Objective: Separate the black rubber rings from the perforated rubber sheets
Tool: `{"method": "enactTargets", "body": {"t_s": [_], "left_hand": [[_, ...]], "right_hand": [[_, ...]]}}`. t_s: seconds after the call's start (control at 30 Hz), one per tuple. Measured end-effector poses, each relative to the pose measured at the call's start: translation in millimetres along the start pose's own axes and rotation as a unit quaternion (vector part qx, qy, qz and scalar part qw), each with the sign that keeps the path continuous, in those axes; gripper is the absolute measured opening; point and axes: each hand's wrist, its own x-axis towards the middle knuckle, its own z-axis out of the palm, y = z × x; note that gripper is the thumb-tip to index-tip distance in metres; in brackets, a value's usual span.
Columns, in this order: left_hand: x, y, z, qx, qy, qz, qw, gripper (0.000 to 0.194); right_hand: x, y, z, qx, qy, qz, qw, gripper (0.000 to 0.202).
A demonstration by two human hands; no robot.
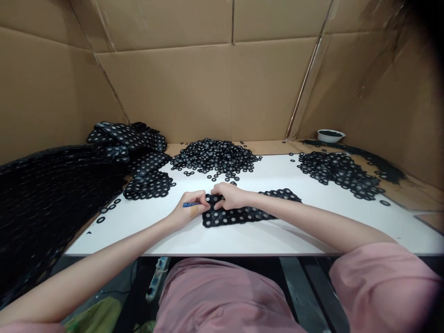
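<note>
A black sheet of joined round pieces with pale centres (239,215) lies on the white tabletop in front of me. My left hand (190,210) is closed at the sheet's left end, its fingertips pinched close to the edge. From that hand a thin blue stick-like tool (190,204) points left; its working end is hidden by the fingers. My right hand (229,196) bends over the upper left corner of the sheet, thumb and fingers closed on it. My right forearm covers part of the sheet farther right.
Behind the hands is a heap of loose black rings (215,157). Another pile (340,173) sits right, near a white bowl (330,136) of dark material. Finished-looking dotted sheets (128,138) and a large black mass (58,185) fill the left. Cardboard walls (166,92) surround the table.
</note>
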Motion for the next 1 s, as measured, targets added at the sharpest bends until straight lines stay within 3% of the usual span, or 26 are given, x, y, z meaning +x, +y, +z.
{"method": "enactTargets", "body": {"t_s": [0.2, 0.47, 0.63, 0.83, 1.0], "left_hand": [[2.2, 1.0, 0.7, -0.098, -0.024, -0.064, 0.993, 0.024], [4.3, 4.0, 3.3, -0.106, -0.060, -0.087, 0.989, 0.024], [2.7, 1.3, 2.3, -0.076, -0.025, -0.053, 0.995, 0.022], [2.8, -0.4, 1.6, -0.026, 0.014, -0.011, 1.000, 0.018], [-0.7, 3.3, 1.0, -0.056, 0.036, -0.009, 0.998, 0.022]], "right_hand": [[0.7, 1.9, 2.8, -0.008, -0.003, -0.005, 1.000, 0.018], [-1.0, 0.3, 0.7, -0.019, 0.008, -0.018, 1.000, 0.015], [-2.7, 1.9, -4.1, -0.011, -0.001, -0.012, 1.000, 0.022], [-4.9, 3.9, -12.0, 0.064, -0.029, 0.014, 0.997, 0.045], [-4.9, 0.7, -14.8, 0.103, -0.019, 0.022, 0.994, 0.042]]}}
